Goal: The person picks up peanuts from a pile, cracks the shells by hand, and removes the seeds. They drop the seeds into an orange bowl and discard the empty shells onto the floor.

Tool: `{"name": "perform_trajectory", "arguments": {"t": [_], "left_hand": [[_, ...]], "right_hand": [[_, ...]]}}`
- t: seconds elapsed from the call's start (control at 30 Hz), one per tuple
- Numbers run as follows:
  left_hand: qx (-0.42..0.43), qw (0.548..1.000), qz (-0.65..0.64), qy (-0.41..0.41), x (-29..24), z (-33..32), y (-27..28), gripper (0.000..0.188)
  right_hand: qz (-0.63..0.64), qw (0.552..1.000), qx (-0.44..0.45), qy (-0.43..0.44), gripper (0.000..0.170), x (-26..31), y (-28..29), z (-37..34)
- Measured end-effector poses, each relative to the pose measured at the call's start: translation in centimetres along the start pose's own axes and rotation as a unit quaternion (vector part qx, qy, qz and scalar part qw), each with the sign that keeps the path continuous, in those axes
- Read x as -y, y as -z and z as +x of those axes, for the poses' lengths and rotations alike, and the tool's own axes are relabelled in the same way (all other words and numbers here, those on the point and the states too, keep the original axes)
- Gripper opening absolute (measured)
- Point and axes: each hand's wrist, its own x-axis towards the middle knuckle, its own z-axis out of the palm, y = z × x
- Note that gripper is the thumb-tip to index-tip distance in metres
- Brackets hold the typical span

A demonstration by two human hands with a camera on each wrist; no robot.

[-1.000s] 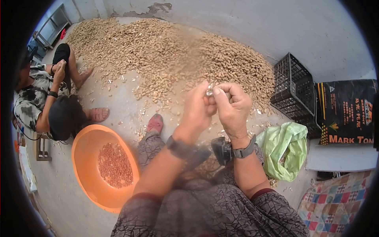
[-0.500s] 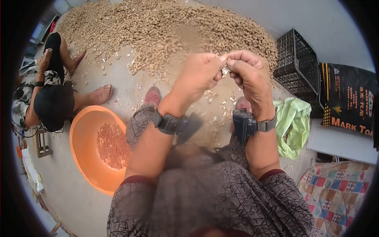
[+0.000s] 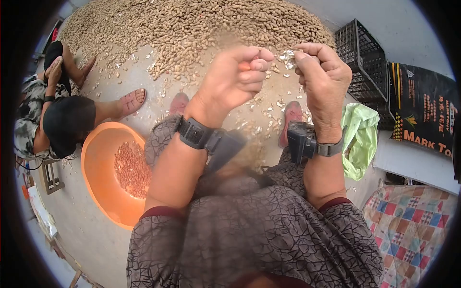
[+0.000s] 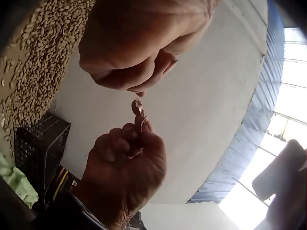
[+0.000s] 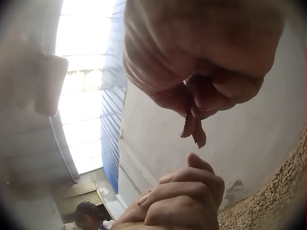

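Observation:
My left hand (image 3: pixel 233 74) has its fingers curled in, and a reddish peanut kernel (image 3: pixel 244 66) shows between them. To its right, my right hand (image 3: pixel 324 72) pinches a split peanut shell (image 3: pixel 288 58) between thumb and forefinger. In the right wrist view the two shell halves (image 5: pixel 194 129) hang apart below the fingertips, a short gap above the left hand (image 5: pixel 182 196). An orange tub (image 3: pixel 91 177) at the lower left holds shelled red kernels (image 3: pixel 132 168). Beyond both hands spreads a large heap of unshelled peanuts (image 3: pixel 192 29).
Empty shells (image 3: pixel 257 117) litter the floor between my feet. A green plastic bag (image 3: pixel 360 144), a black crate (image 3: pixel 360 67) and a black printed sack (image 3: pixel 425 105) stand on the right. Another person (image 3: pixel 67 115) sits at the left. A patchwork cloth (image 3: pixel 408 225) lies lower right.
My hands were together at the shell; now they have parted, the right one keeping the opened shell. The head view has tilted downward, so the hands appear higher in it.

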Motion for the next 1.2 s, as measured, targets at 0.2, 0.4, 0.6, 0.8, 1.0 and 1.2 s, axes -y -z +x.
{"name": "perform_trajectory", "arguments": {"t": [0.2, 0.4, 0.6, 0.8, 1.0, 1.2], "left_hand": [[0.016, 0.999, -0.035, -0.038, -0.1, -0.3, 0.2, 0.025], [0.019, 0.997, 0.04, -0.058, -0.6, 0.0, 1.0, 0.025], [-0.016, 0.957, 0.264, -0.121, 1.1, -0.1, -0.5, 0.025], [-0.036, 0.881, 0.453, -0.132, 2.2, 0.2, -2.1, 0.026], [-0.01, 0.818, 0.554, -0.154, 1.8, -0.4, -3.4, 0.016], [-0.033, 0.814, 0.565, -0.132, 1.6, -1.0, -3.4, 0.012]], "right_hand": [[0.07, 0.983, 0.075, -0.155, 0.012, 0.9, 2.5, -0.3], [-0.122, 0.883, 0.42, -0.173, 0.02, -1.4, 3.0, -1.5], [0.035, 0.952, 0.201, -0.229, 0.031, -0.5, 1.9, -0.6], [0.07, 0.938, 0.14, -0.309, 0.035, -1.9, 0.8, 0.2], [0.052, 0.942, 0.151, -0.295, 0.034, -1.8, -0.5, 0.0], [0.124, 0.92, 0.125, -0.349, 0.034, -1.2, -0.8, -0.4]]}}
